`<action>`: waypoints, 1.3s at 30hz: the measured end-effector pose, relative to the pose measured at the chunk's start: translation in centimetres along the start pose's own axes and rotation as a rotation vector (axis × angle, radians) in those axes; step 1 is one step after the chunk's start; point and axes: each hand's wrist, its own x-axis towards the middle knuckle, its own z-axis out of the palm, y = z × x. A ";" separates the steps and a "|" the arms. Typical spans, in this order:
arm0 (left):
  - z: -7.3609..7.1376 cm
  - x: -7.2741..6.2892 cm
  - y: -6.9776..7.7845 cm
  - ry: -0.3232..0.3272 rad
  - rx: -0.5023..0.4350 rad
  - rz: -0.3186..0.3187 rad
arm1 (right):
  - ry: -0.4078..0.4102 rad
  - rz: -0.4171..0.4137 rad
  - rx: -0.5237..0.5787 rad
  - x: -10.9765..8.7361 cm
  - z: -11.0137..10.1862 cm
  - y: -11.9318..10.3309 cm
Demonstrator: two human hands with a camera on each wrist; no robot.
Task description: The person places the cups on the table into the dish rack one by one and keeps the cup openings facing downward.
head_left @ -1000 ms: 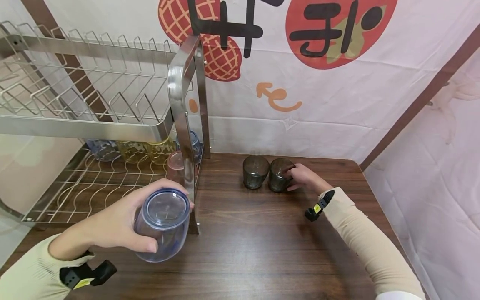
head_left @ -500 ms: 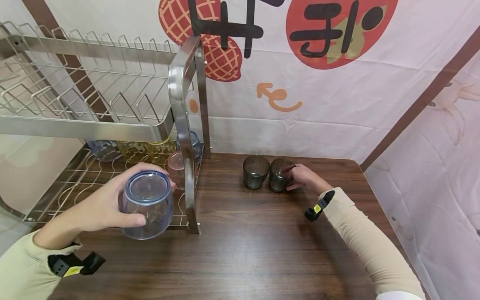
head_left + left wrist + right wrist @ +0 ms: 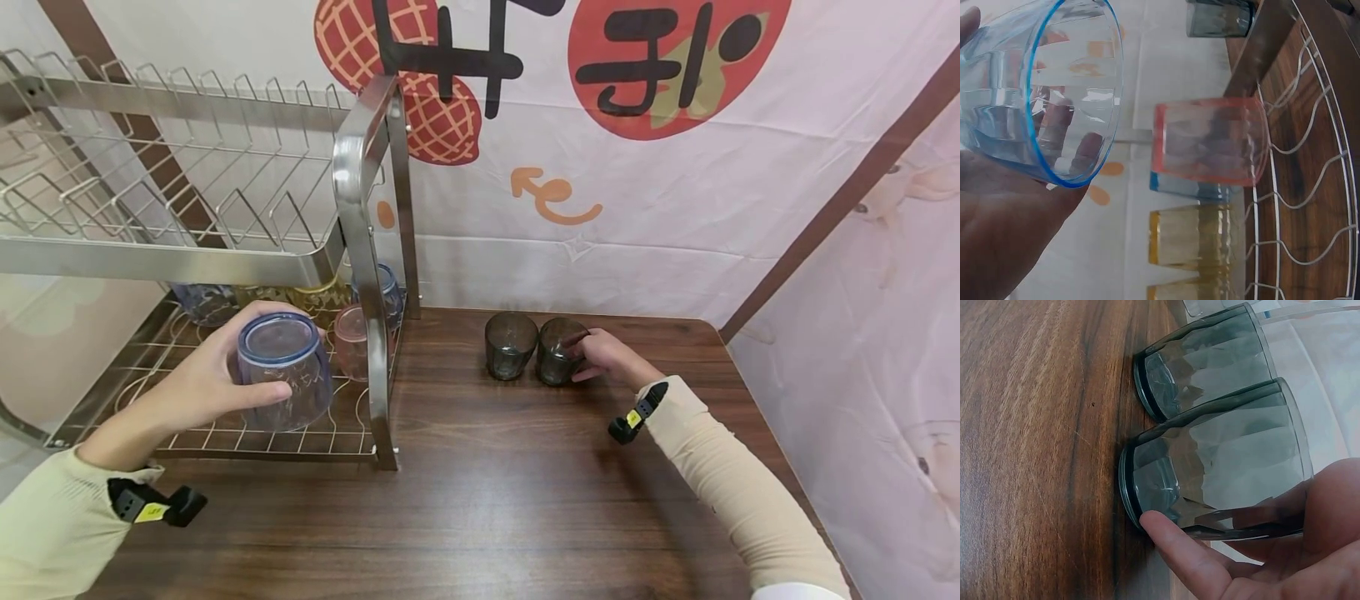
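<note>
My left hand grips a clear bluish drinking glass, base up, above the front of the rack's lower shelf. Its open rim points down, edged in bright blue in the left wrist view. At the back of the table, my right hand holds the right-hand one of two dark grey glasses by its side. That glass stands upright on the wood, one fingertip near its base. Close beside it stands the other grey glass, also upright.
The steel dish rack has a slotted upper tier over a wavy wire shelf. On that shelf, upside down, are a pink glass, yellow glasses and blue glasses. Its post stands between shelf and table. A printed cloth hangs behind.
My left hand has carried the bluish glass left and away from me, from beside the rack post to over the lower shelf. The right hand stays at the grey glass.
</note>
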 end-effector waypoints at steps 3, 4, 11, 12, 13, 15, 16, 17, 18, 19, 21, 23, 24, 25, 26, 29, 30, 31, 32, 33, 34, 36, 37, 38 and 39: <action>-0.2 0.1 -0.7 0.034 0.020 -0.014 | 0.001 -0.002 -0.002 -0.1 0.0 -0.1; -0.2 0.1 -0.9 0.046 0.032 -0.020 | -0.001 -0.003 -0.004 -0.1 0.0 -0.1; -0.5 0.4 -2.0 0.122 0.077 -0.087 | -0.002 -0.003 -0.009 -0.4 0.2 -0.1; -0.5 0.5 -2.2 0.139 0.094 -0.107 | -0.003 -0.004 -0.010 -0.4 0.2 0.0; -0.5 0.5 -2.3 0.155 0.109 -0.124 | -0.003 -0.003 -0.013 -0.3 0.2 0.0; -0.6 0.5 -2.7 0.183 0.120 -0.150 | -0.004 -0.002 -0.016 -0.3 0.2 0.0; -0.7 0.6 -2.9 0.199 0.125 -0.160 | -0.007 -0.004 -0.017 -0.3 0.2 0.1; -0.7 0.6 -3.2 0.212 0.134 -0.172 | -0.006 -0.002 -0.015 -0.3 0.2 0.0; -0.8 0.6 -3.4 0.222 0.138 -0.183 | -0.005 -0.001 -0.014 -0.3 0.2 0.0; -0.9 0.6 -3.6 0.232 0.146 -0.193 | -0.002 0.001 -0.011 -0.3 0.2 0.0; -1.0 0.7 -4.1 0.248 0.160 -0.217 | 0.002 0.005 0.000 -0.3 0.2 -0.1; -1.3 0.8 -4.7 0.257 0.179 -0.234 | 0.006 0.009 0.006 -0.3 0.2 -0.1; -1.4 0.9 -5.0 0.259 0.188 -0.240 | 0.008 0.011 0.009 -0.3 0.2 -0.1; -1.5 0.9 -5.2 0.263 0.201 -0.246 | 0.004 0.009 0.005 -0.3 0.1 -0.1; -1.6 1.0 -5.5 0.265 0.211 -0.250 | 0.001 0.009 0.010 -0.2 0.2 -0.1; -2.1 1.1 -6.1 0.270 0.259 -0.267 | -0.007 0.006 0.016 -0.2 0.1 -0.1; -2.2 1.1 -6.2 0.271 0.277 -0.277 | -0.009 0.005 0.017 -0.2 0.1 -0.1; -2.3 1.1 -6.4 0.274 0.298 -0.288 | -0.011 0.004 0.018 -0.2 0.2 -0.2; -2.4 1.1 -6.6 0.273 0.322 -0.291 | -0.010 0.005 0.021 -0.2 0.1 -0.2; -2.5 1.2 -6.7 0.276 0.347 -0.301 | -0.009 0.005 0.019 -0.2 0.1 -0.2; -2.5 1.2 -6.9 0.276 0.363 -0.309 | -0.008 0.005 0.019 -0.2 0.1 -0.3; -2.6 1.4 -7.2 0.273 0.389 -0.306 | -0.007 0.006 0.014 -0.2 0.1 -0.3; -2.6 1.4 -7.4 0.269 0.402 -0.296 | -0.007 0.006 0.012 -0.2 0.1 -0.3; -2.6 1.5 -7.6 0.262 0.413 -0.290 | -0.006 0.007 0.010 -0.2 0.0 -0.3; -2.6 1.6 -7.8 0.258 0.423 -0.290 | -0.006 0.008 0.011 -0.2 0.0 -0.3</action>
